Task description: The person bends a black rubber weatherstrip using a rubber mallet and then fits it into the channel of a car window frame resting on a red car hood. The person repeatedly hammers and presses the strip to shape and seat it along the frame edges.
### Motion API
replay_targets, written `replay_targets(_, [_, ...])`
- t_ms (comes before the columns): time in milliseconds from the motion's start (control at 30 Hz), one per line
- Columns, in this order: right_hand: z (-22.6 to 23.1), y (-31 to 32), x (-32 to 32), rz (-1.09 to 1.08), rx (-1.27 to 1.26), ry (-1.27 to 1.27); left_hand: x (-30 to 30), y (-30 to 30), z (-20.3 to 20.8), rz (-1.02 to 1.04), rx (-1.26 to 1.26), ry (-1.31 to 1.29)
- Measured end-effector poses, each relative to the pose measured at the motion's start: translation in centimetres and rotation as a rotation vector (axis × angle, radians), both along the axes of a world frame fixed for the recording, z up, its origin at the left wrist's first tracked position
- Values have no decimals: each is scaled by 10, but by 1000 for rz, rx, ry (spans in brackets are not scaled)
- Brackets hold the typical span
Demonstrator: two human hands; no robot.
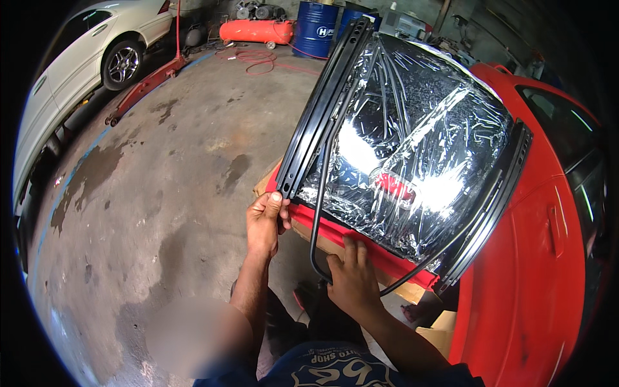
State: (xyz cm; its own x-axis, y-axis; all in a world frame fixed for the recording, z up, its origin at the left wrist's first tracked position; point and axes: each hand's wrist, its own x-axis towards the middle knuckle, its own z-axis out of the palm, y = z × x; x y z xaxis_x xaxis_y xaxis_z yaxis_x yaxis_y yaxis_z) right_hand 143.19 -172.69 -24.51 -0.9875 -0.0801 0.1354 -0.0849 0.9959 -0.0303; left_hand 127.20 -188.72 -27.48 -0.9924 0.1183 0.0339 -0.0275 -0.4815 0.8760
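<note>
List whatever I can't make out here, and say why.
In the head view:
Surface under the clear wrap: hidden by glare and creases.
Palm of the right grip: turned away.
White car, front: cut off at the left rim.
Area behind the blurred patch: smeared.

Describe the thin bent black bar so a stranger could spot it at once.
Find the red car on the right; beside it sits a plastic-wrapped piece with black rails along two sides. Between the rails, the bar loops out past the near edge, by the right hand. Unlike the wide rails, it is thin and curved.
</note>
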Motion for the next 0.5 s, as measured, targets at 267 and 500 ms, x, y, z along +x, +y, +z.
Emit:
replay_targets(267, [-8,-1,-1,11,70,45,-43,-14,104,464,-438,517])
replay_targets(500, [-10,0,-2,44,100,111,-156,92,286,409,-751,1262])
